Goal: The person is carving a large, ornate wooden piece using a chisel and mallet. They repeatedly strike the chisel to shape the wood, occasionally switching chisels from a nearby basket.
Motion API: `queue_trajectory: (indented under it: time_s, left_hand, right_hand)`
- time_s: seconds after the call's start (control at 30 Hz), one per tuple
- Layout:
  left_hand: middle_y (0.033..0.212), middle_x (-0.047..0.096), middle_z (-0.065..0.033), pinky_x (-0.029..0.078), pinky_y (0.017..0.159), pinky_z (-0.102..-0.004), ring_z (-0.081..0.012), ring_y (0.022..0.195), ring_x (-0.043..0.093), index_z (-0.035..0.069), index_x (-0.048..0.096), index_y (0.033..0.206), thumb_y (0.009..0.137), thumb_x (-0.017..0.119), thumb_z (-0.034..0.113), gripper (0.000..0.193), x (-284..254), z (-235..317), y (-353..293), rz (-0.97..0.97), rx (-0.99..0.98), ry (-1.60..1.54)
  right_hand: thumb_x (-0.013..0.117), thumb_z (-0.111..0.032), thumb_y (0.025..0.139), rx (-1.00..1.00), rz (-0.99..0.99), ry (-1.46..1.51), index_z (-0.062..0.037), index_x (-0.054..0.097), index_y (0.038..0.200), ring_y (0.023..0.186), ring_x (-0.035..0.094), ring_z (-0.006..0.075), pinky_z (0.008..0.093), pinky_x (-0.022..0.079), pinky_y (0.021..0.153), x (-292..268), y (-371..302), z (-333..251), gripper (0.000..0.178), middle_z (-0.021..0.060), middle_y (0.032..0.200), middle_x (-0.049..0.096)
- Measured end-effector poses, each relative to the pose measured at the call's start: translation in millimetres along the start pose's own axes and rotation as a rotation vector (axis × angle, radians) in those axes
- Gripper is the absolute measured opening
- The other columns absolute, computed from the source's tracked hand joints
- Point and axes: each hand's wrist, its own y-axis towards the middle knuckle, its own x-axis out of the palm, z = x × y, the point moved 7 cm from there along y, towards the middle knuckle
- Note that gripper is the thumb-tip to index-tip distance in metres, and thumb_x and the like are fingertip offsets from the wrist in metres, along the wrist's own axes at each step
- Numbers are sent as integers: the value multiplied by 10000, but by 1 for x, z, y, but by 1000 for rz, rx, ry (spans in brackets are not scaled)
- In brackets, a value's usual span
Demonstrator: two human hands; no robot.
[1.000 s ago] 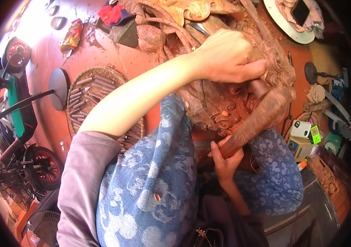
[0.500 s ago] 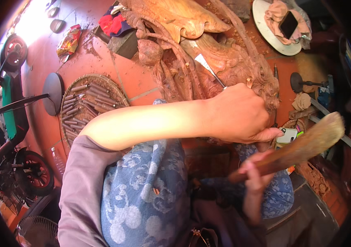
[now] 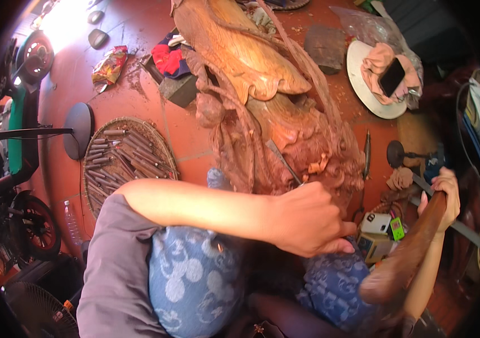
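Observation:
My left forearm reaches across the front of a large brown wood carving (image 3: pixel 276 79) with flowing folds and twisted stems. My left hand (image 3: pixel 310 219) is closed around a chisel (image 3: pixel 284 160); its metal blade points up and away onto the rough part of the carving, and its handle is hidden in my fist. Over at the right, my right hand (image 3: pixel 445 197) grips one end of a wooden mallet (image 3: pixel 406 248). The mallet's thick end hangs down toward my right knee, apart from the chisel. A curled wood chip (image 3: pixel 318 164) lies beside the blade.
A round woven tray (image 3: pixel 96 188) of several chisels stands at left, near a plastic bottle (image 3: pixel 72 222) and a motorbike (image 3: pixel 28 225). At right are a white stool (image 3: pixel 358 79) bearing a cloth and phone (image 3: pixel 393 79), and a small box (image 3: pixel 375 248).
My right hand has moved right and away, and the mallet has swung round so its thick end points down toward me. The view has shifted; my left hand still grips the chisel.

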Motion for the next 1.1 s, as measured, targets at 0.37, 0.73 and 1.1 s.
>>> queue_trajectory:
  time_s: [0.37,0.73,1.1]
  left_hand:
    - [530,529,-84,447,464,-405,-290,524,573,72,565,516,917,551,337,481,1,-50,13,171,-176,-2]
    - [516,544,-84,433,437,-414,-297,487,562,87,572,511,906,537,309,454,4,-48,14,191,-145,40]
    - [537,550,-93,433,450,-419,-316,500,565,82,558,530,905,532,291,430,0,-71,3,281,-160,4]
  right_hand:
    - [689,61,672,-67,72,60,-32,479,799,803,567,299,503,465,887,72,11,22,263,124,805,536]
    - [691,44,728,-121,99,99,-42,461,841,724,557,274,508,471,872,88,12,-14,270,98,734,524]
    - [703,26,745,-99,24,253,-40,434,816,665,511,246,495,460,851,106,0,-10,285,94,694,486]
